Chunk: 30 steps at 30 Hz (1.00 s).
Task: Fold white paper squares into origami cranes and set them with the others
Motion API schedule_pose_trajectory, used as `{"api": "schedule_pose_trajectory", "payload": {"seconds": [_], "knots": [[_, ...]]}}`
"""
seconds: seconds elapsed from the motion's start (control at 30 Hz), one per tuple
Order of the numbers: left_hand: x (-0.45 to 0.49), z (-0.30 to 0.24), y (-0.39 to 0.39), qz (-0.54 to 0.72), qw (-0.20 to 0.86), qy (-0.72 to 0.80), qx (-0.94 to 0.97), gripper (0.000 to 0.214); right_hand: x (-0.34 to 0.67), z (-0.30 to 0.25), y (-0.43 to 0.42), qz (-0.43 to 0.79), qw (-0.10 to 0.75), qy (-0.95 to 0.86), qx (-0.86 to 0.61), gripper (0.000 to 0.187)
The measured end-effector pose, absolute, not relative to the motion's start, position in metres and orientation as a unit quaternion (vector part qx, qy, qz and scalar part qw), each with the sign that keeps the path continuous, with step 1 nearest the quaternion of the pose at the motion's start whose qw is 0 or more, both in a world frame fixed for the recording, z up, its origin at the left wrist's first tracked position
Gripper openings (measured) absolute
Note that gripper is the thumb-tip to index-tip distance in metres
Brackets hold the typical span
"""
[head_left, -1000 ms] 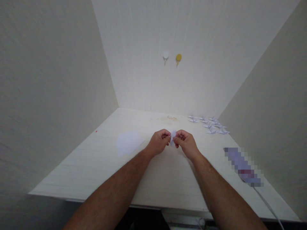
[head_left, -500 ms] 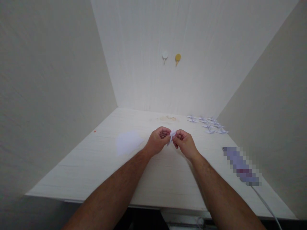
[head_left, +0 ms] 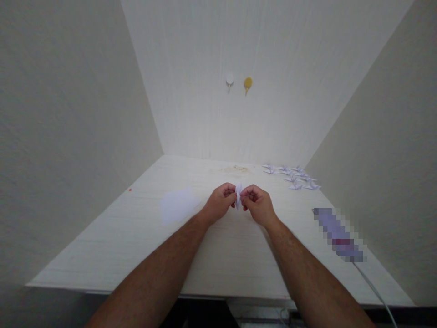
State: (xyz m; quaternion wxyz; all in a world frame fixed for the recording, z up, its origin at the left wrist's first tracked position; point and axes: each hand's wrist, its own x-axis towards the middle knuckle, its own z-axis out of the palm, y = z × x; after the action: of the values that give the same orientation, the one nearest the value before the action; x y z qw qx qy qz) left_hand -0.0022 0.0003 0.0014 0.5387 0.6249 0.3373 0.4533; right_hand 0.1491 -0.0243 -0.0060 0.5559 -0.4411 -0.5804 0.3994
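Above the middle of the white table (head_left: 225, 264), a small folded white paper piece (head_left: 238, 196) is pinched between my two hands. My left hand (head_left: 222, 200) grips its left side with thumb and fingertips. On the opposite side, my right hand (head_left: 256, 204) holds it with thumb and forefinger, the other fingers curled. The paper is narrow and pointed, standing roughly upright; its finer folds are too small to make out. White paper sheets (head_left: 179, 206) lie flat to the left of my left hand.
Several folded paper cranes (head_left: 295, 177) sit at the back right. A pixelated flat object (head_left: 337, 234) with a cable (head_left: 375, 291) lies along the right side. Walls enclose the table on three sides; a white hook (head_left: 230, 82) and a yellow hook (head_left: 247, 84) are on the back wall.
The folded paper has turned from tilted to nearly upright between my fingers. The whole view has shifted slightly, with the scene moving a little to the left.
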Motion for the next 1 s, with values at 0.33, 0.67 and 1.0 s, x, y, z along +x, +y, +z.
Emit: {"api": "schedule_pose_trajectory", "payload": {"seconds": [0.33, 0.67, 1.0], "knots": [[-0.0015, 0.0004, 0.0001, 0.461, 0.507, 0.365, 0.631, 0.007, 0.1469, -0.0033, -0.0258, 0.368, 0.539, -0.573, -0.497, 0.016], [-0.0011, -0.0036, 0.0025, 0.458, 0.488, 0.364, 0.648, 0.007, 0.1461, -0.0014, -0.0257, 0.369, 0.549, -0.569, -0.489, 0.012], [-0.0045, -0.0033, 0.0031, 0.441, 0.489, 0.374, 0.653, 0.010, 0.1469, -0.0053, -0.0244, 0.311, 0.539, -0.590, -0.514, 0.010]]}}
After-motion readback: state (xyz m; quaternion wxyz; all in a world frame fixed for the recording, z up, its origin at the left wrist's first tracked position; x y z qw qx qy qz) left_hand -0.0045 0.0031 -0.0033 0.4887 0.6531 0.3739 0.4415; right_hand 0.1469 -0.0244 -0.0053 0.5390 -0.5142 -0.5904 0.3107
